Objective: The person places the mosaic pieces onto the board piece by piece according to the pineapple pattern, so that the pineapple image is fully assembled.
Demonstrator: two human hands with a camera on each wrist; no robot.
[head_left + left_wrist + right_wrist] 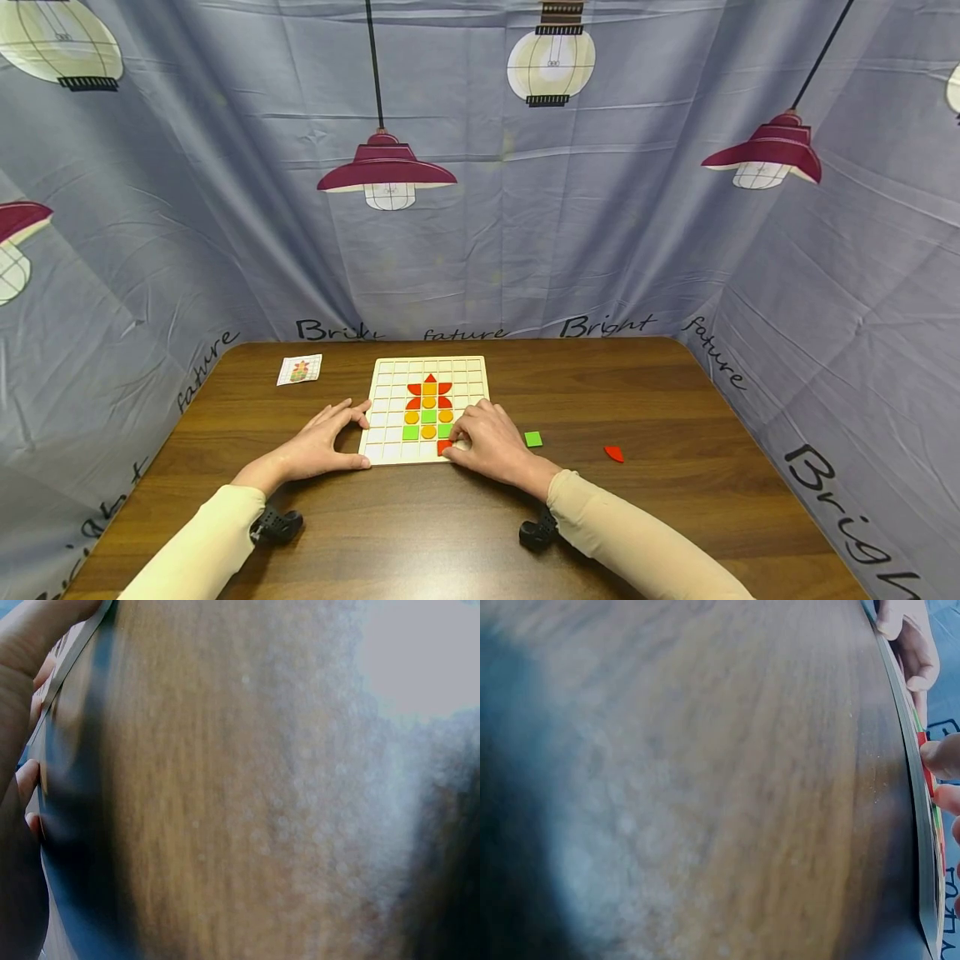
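A cream gridded board [390, 377] lies on the table, bearing a pattern of red, yellow and green flat tiles. At its left side is my left hand [318, 442], thumb near the front left corner and index finger touching the left edge, the two spread apart. My right hand [491, 442] reaches over the board's front right part, thumb and fingertips pinching a red square tile [444, 447] at the front row. In the right wrist view, the thumb and a finger meet that red tile [924, 761] just above the board's edge. The right hand hides some of the board's cells.
Right of the board lie a green square tile [532, 439] and a red quarter-round tile [614, 453]. A small pattern card [299, 369] sits at the back left of the brown wooden table [405, 533]. A printed curtain [465, 275] surrounds the table's back and sides.
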